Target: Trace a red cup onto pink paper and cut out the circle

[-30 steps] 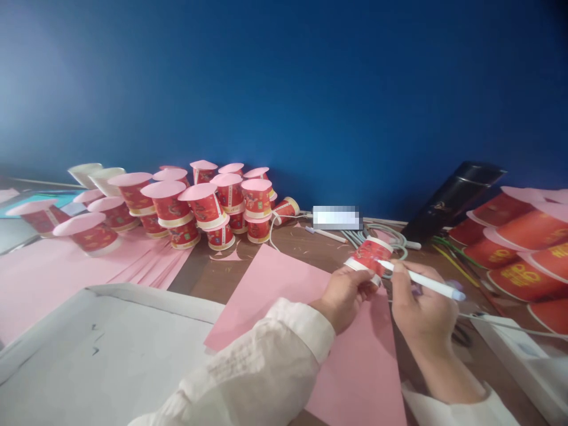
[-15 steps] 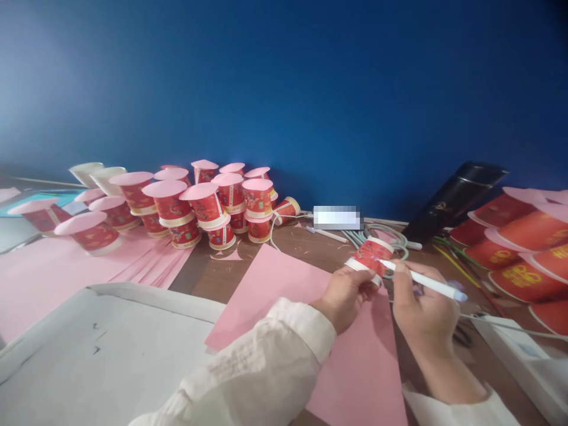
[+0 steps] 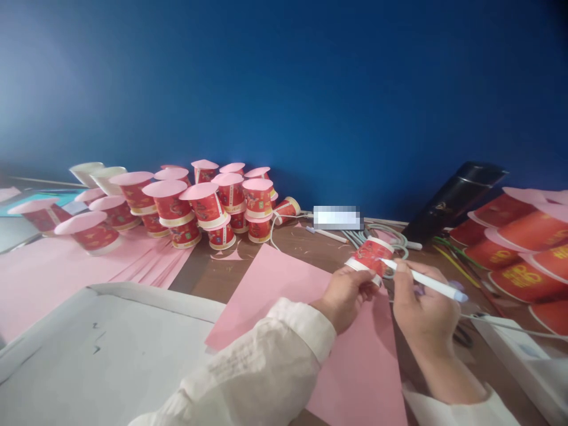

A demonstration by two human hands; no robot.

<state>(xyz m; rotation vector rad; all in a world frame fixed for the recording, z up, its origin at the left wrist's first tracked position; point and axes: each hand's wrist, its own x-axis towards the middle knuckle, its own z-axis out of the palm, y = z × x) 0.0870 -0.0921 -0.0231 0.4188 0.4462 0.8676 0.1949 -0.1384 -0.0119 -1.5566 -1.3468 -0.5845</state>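
Note:
My left hand [image 3: 348, 296] grips a red paper cup [image 3: 370, 253] by its lower edge, with the cup tilted on its side above a pink sheet of paper [image 3: 355, 361]. Pinched in my right hand [image 3: 426, 310] is a white pen [image 3: 432, 282] with a pale blue end. Its tip points left at the cup's printed side; whether it touches the surface I cannot tell. Part of the cup's lower end is covered by my left fingers.
Red cups topped with pink paper discs [image 3: 165, 189] are stacked at the left back. Orange-red cups [image 3: 515, 281] lie piled at the right, near a leaning black bottle [image 3: 457, 198]. A white tray [image 3: 155, 307] sits front left; coiled cables [image 3: 399, 236] run behind the held cup.
Both hands and the cup keep almost the same position. The pen tip has shifted very slightly to the right, away from the cup's printed side.

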